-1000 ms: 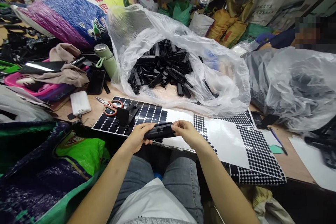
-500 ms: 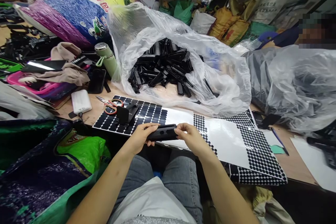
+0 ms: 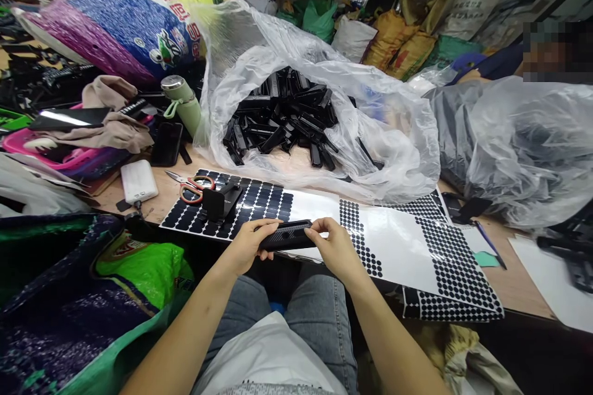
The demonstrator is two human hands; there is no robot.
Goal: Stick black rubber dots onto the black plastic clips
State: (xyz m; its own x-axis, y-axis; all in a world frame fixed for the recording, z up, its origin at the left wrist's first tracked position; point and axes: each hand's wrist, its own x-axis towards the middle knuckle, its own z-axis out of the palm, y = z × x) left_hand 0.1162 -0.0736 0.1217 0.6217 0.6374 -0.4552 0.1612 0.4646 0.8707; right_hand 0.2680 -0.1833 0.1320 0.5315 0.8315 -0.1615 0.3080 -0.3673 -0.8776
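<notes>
A long black plastic part is held level above the table's front edge. My left hand grips its left end, thumb on top and fingers beneath. At its right end my right hand pinches the part between thumb and fingers. Just behind lie sheets of black stickers, rectangular ones at the left and round ones at the right. A black bracket-like piece stands on the rectangular stickers, beside orange-handled scissors.
An open clear plastic bag holds several black parts at the back. Leftward are a green flask, a phone, a white power bank and a pink basket. A person's arm shows at the back right.
The view has shifted slightly, so the surroundings sit a little further left. The black part has turned slightly in my hands, and a round dark spot now shows on its face.
</notes>
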